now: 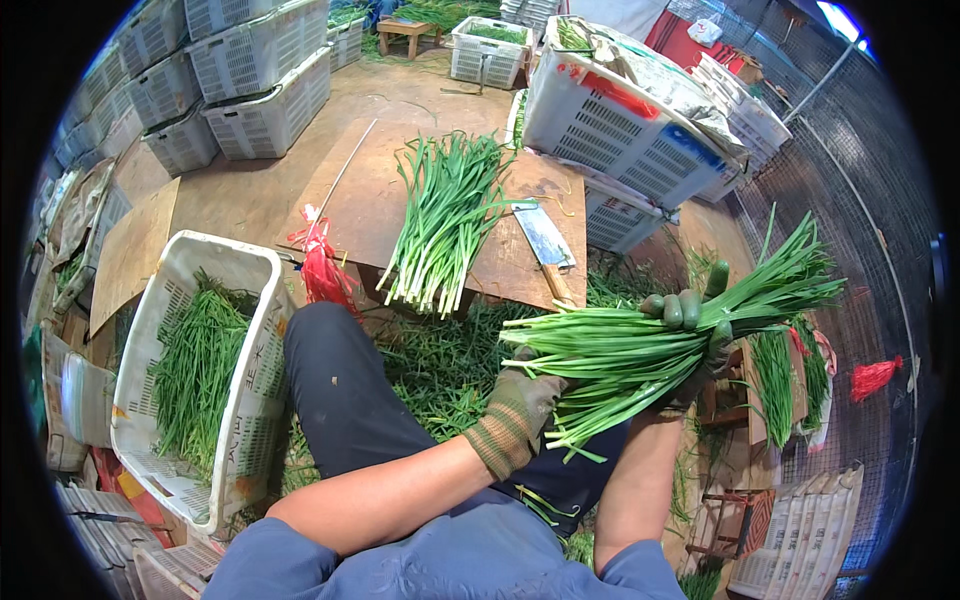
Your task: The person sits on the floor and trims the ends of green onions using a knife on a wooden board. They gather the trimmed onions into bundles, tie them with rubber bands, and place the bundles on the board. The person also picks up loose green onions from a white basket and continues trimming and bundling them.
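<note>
My right hand [686, 319], in a dark green-coated work glove, grips a large bunch of garlic chives [615, 352] around its leafy half. The pale cut ends point left and the leaf tips fan out to the upper right. Beneath the stalk ends is my left hand [525, 401], in a glove with a striped knit cuff; its fingers are hidden behind the stalks. A second bunch of garlic chives [450, 221] lies on a wooden board [352, 195], cut ends towards me. To its right rests a cleaver [544, 236], wooden handle facing me.
Red plastic ties [326, 262] hang at the board's left corner near a thin rod [349, 161]. A white plastic crate [255, 315] with chives stands left of my knee. Loose leaves [442, 382] cover the floor. Stacked crates [255, 67] and a large crate [607, 112] stand beyond.
</note>
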